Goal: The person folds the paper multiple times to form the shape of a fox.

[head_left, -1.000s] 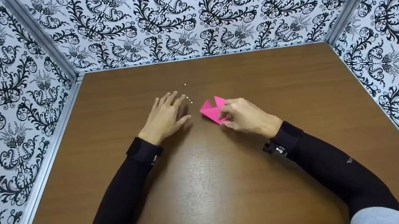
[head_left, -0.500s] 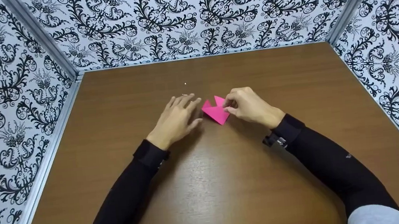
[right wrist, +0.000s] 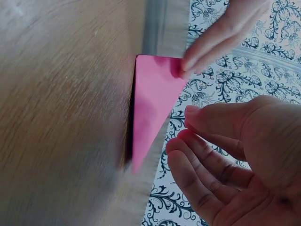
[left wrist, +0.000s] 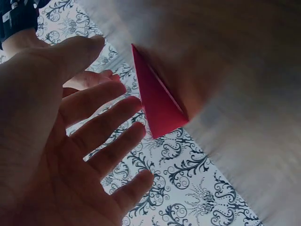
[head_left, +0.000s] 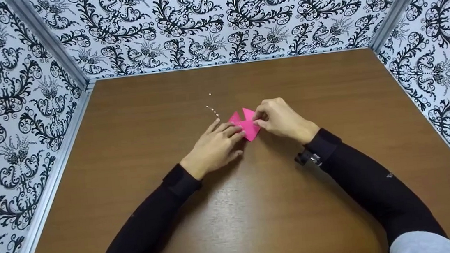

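Note:
A folded pink paper [head_left: 251, 130] lies on the brown tabletop, two pointed tips showing at its far side. My left hand [head_left: 215, 147] reaches over its left side with fingers spread and gently bent. In the right wrist view, left fingertips [right wrist: 188, 68] touch one corner of the pink paper [right wrist: 153, 94]. At the right corner my right hand [head_left: 281, 119] overlaps the paper in the head view, thumb near the index finger. From the right wrist, the fingers of that right hand [right wrist: 225, 165] look loosely curled, with a gap between them and the paper. The right corner is hidden from the head view.
Several tiny white specks [head_left: 212, 110] show on the table [head_left: 226, 225] beyond the left hand. Walls with a black scroll pattern [head_left: 194, 26] and grey metal rails stand along the table's back and sides.
My left hand has moved right and nearer onto the paper's left side. The right hand has shifted from the paper's lower right edge up to its right corner. The paper has barely moved.

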`<state>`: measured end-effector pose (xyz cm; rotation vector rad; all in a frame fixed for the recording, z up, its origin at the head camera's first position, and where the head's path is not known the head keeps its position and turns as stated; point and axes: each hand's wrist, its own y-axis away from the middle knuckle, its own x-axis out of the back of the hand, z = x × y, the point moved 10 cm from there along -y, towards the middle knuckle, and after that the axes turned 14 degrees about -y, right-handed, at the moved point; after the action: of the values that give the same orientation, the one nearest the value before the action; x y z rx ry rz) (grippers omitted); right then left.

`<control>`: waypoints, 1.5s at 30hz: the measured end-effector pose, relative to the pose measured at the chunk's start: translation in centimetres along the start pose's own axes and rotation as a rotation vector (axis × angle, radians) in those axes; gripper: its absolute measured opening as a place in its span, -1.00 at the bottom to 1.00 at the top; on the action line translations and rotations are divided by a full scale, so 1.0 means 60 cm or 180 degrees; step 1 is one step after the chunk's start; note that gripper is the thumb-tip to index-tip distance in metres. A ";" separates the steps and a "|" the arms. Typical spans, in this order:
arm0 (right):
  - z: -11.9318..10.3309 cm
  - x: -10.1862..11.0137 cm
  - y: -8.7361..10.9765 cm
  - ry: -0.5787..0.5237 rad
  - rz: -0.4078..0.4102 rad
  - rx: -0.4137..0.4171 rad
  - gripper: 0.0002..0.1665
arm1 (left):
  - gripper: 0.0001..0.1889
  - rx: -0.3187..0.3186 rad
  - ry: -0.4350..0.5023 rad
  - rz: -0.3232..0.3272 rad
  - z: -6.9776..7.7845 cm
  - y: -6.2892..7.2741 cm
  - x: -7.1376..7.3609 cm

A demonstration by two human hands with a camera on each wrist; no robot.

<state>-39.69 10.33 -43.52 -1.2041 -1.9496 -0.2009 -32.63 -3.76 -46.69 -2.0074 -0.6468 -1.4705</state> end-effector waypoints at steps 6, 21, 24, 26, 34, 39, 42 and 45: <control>0.011 -0.008 0.002 0.0011 -0.0020 -0.0058 -0.92 | -0.39 0.0019 0.0177 -0.0243 -0.005 0.003 -0.027; 0.008 -0.009 0.002 0.0051 -0.0059 -0.0074 -0.87 | -0.43 -0.0067 0.0327 -0.0190 -0.004 0.005 -0.030; 0.008 -0.008 0.001 0.0029 -0.0060 -0.0121 -0.82 | -0.43 -0.0091 0.0286 -0.0205 -0.001 0.004 -0.030; 0.008 -0.010 0.001 0.0018 -0.0075 -0.0150 -0.80 | -0.44 -0.0116 0.0248 -0.0173 0.001 0.003 -0.029; 0.010 -0.031 0.002 0.0008 -0.0230 -0.0176 -0.84 | -0.48 -0.0148 0.0257 -0.0062 0.003 0.002 -0.024; 0.012 -0.042 -0.003 0.0026 -0.0312 -0.0211 -0.87 | -0.48 -0.0119 0.0317 -0.0104 0.002 0.003 -0.027; 0.015 -0.050 -0.006 0.0025 -0.0372 -0.0238 -0.87 | -0.48 -0.0085 0.0360 -0.0137 0.000 0.004 -0.029; 0.018 -0.055 -0.009 0.0026 -0.0424 -0.0266 -0.85 | -0.47 -0.0067 0.0407 -0.0155 0.001 0.004 -0.029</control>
<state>-40.03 8.39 -46.42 -1.1249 -2.0332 -0.3588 -32.92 -3.97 -48.43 -1.9070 -0.6327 -1.6259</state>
